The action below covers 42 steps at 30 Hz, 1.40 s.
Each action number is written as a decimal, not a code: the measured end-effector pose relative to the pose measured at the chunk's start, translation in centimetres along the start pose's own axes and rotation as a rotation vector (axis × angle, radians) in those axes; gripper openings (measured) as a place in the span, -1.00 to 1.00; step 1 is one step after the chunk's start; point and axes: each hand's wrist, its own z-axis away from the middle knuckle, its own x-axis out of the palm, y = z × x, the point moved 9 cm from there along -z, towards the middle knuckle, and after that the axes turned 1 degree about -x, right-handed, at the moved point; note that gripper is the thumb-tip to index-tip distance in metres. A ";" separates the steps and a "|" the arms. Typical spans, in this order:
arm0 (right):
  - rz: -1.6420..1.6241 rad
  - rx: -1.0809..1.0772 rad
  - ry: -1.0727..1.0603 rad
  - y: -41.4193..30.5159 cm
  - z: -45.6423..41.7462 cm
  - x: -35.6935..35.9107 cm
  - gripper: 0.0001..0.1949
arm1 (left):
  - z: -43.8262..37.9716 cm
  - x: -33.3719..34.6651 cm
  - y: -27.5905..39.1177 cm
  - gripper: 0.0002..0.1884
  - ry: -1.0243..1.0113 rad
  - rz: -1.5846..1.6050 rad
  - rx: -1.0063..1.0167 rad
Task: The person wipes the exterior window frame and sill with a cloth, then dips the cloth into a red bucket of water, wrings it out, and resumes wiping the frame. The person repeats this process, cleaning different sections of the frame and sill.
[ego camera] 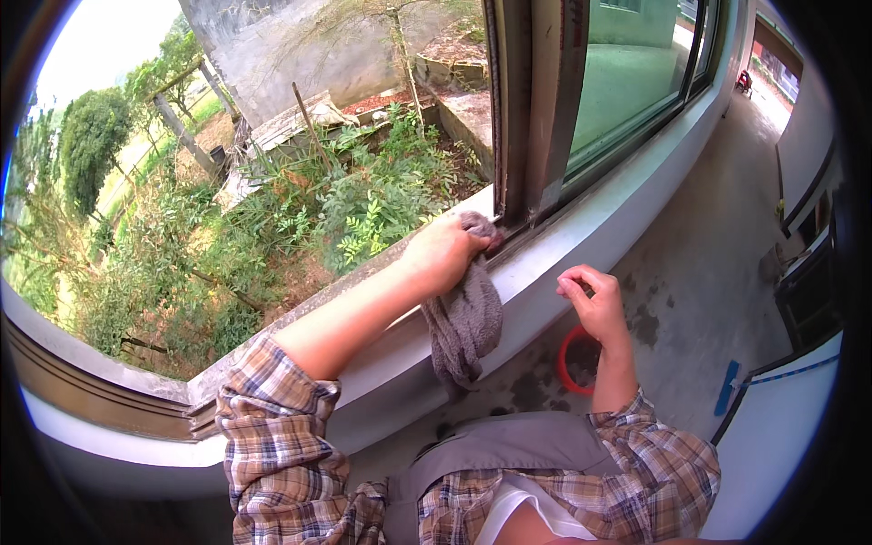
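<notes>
My left hand (pixel 443 253) is closed around a grey-brown terry cloth (pixel 470 320). It presses a bunched end of the cloth into the sill track (pixel 516 240), at the foot of the sliding window's frame (pixel 528 122). The rest of the cloth hangs over the white inner ledge (pixel 545 262). To the right of the ledge, my right hand (pixel 594 303) is held in the air with curled fingers, thumb against the forefinger. Nothing shows in it, though the inside of the palm is partly hidden.
A red bucket (pixel 564 361) stands on the concrete floor (pixel 681 272) below my right forearm, which partly covers it. A blue mop or broom head (pixel 727 388) with a striped handle is at the right. Glass panes (pixel 627 88) continue along the wall. Outside grow shrubs (pixel 381 177).
</notes>
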 end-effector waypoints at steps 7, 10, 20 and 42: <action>0.008 0.043 0.062 1.6 1.0 -2.7 -0.90 | 3.5 -3.3 0.0 -0.75 0.069 -0.005 -0.020; 0.023 0.048 0.049 1.7 0.7 -2.6 -0.89 | 1.7 -3.0 1.5 -0.73 0.170 0.035 0.092; -0.040 0.059 -0.028 2.1 0.4 -0.1 -0.90 | -2.1 0.8 1.8 -0.69 -0.212 -0.235 -0.015; -0.041 -0.437 0.059 -7.0 -3.2 5.1 -0.92 | 29.9 -8.8 -5.8 -0.51 -0.268 -0.375 -0.641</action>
